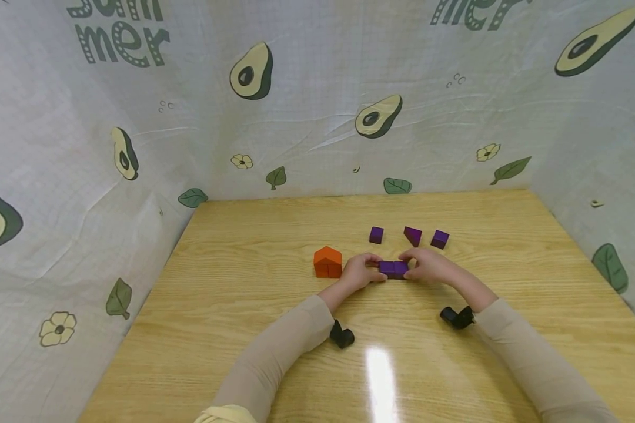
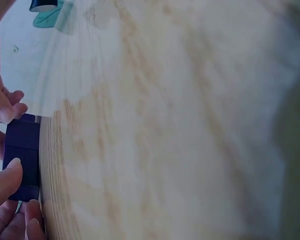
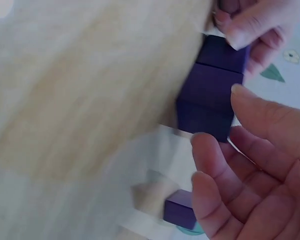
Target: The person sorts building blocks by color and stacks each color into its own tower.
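Two purple cubes sit side by side on the wooden table, faces together. My left hand (image 1: 358,273) pinches the left cube (image 1: 387,267) between thumb and fingers at its outer end. From the other side, my right hand (image 1: 428,265) grips the right cube (image 1: 400,267). In the right wrist view, the right thumb and fingertips are at the near cube (image 3: 210,90), and the left hand (image 3: 262,30) is at the far one. The left wrist view shows the left thumb lying against the purple front face (image 2: 24,162).
An orange house-shaped group of blocks (image 1: 327,262) stands left of my left hand. Behind the hands lie a purple cube (image 1: 376,235), a purple triangular block (image 1: 413,236) and another purple cube (image 1: 440,239). A patterned cloth (image 1: 307,129) borders the table's back and sides.
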Demonstrator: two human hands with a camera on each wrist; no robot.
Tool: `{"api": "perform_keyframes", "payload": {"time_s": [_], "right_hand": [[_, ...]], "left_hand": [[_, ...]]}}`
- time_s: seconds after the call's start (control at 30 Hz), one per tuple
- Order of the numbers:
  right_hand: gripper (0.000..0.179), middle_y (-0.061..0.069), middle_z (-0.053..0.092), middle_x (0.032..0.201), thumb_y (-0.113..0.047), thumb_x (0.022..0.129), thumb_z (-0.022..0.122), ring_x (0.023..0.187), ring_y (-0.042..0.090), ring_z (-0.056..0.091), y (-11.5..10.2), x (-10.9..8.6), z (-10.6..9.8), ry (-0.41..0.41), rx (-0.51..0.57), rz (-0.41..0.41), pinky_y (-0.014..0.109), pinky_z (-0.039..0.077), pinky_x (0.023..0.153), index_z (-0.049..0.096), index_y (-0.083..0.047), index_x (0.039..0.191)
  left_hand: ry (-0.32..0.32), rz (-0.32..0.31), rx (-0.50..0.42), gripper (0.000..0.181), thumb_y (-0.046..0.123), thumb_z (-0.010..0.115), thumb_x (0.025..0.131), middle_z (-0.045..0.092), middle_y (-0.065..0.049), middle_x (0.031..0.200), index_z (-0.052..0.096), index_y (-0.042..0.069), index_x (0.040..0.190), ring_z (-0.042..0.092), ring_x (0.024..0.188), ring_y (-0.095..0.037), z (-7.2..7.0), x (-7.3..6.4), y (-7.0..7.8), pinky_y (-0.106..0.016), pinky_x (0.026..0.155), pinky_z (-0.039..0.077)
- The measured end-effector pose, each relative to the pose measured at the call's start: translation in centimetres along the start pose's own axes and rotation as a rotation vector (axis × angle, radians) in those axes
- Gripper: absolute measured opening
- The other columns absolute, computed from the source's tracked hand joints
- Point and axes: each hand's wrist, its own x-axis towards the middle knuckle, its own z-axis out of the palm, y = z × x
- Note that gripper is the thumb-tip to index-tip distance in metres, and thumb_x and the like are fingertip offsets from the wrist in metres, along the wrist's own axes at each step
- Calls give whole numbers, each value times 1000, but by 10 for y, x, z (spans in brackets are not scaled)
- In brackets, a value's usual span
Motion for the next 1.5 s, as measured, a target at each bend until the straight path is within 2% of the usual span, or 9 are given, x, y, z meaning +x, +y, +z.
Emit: {"api": "perform_keyframes", "payload": {"time_s": [0.13, 0.23, 0.33, 0.43, 0.63, 0.8, 1.17, 1.3, 1.5], "right_hand": [[44, 25, 58, 111, -9, 83, 66, 75, 20, 57, 0, 0, -7, 1, 25, -12, 33, 48, 66, 52, 11, 119], [42, 25, 60, 107, -9, 82, 66, 81, 26, 61, -1, -1, -13, 45, 9, -40, 36, 50, 69, 53, 12, 117], [39, 25, 61, 103, -8, 83, 65, 80, 27, 60, 0, -3, -21, 110, 6, -34, 36, 50, 67, 55, 12, 115], [37, 27, 59, 106, -7, 85, 62, 79, 27, 57, 7, -7, -30, 182, 25, 18, 37, 48, 66, 54, 12, 116], [43, 33, 49, 120, -10, 89, 56, 94, 41, 55, 30, -16, -48, 276, 54, 151, 46, 47, 75, 46, 13, 124], [46, 35, 45, 123, -12, 91, 55, 102, 47, 50, 47, -20, -55, 282, 66, 207, 52, 44, 81, 42, 13, 127], [50, 38, 39, 127, -9, 89, 55, 117, 53, 34, 70, -17, -48, 215, 64, 225, 59, 32, 94, 38, 15, 129], [50, 39, 39, 125, -11, 88, 57, 118, 54, 32, 73, -14, -43, 233, 68, 231, 59, 28, 97, 40, 16, 127], [48, 39, 41, 123, -9, 89, 55, 117, 53, 33, 73, -9, -40, 269, 61, 252, 58, 28, 98, 41, 18, 125]], "left_hand": [[1, 0, -4, 33, 22, 78, 73, 66, 5, 100, 65, 18, 103, 56, 97, -13, 0, -1, 0, -28, 87, 43], [3, 1, -3, 34, 22, 78, 73, 66, 5, 100, 65, 17, 104, 57, 98, -13, 0, -1, 0, -28, 88, 43], [2, 3, -5, 34, 22, 78, 73, 66, 5, 101, 65, 17, 104, 57, 97, -13, 0, -2, 0, -27, 87, 43], [-1, 4, -11, 34, 22, 78, 73, 66, 5, 101, 65, 17, 104, 57, 97, -12, 0, -1, 0, -26, 86, 44], [-9, -1, -27, 34, 21, 78, 73, 65, 5, 101, 65, 18, 104, 57, 97, -12, 0, 0, -2, -26, 87, 43], [-9, 4, -20, 35, 22, 78, 73, 65, 5, 102, 65, 18, 105, 57, 98, -12, 0, 0, -2, -26, 87, 43], [-3, 11, -2, 35, 22, 77, 73, 66, 5, 102, 65, 17, 106, 57, 98, -13, 1, 0, -2, -26, 87, 43], [1, 9, -9, 35, 22, 78, 73, 66, 4, 102, 65, 17, 105, 57, 99, -13, 1, 0, -2, -26, 87, 43], [-2, 7, -20, 36, 21, 78, 73, 66, 4, 102, 65, 16, 106, 57, 99, -13, 0, -1, -2, -26, 87, 43]]}}
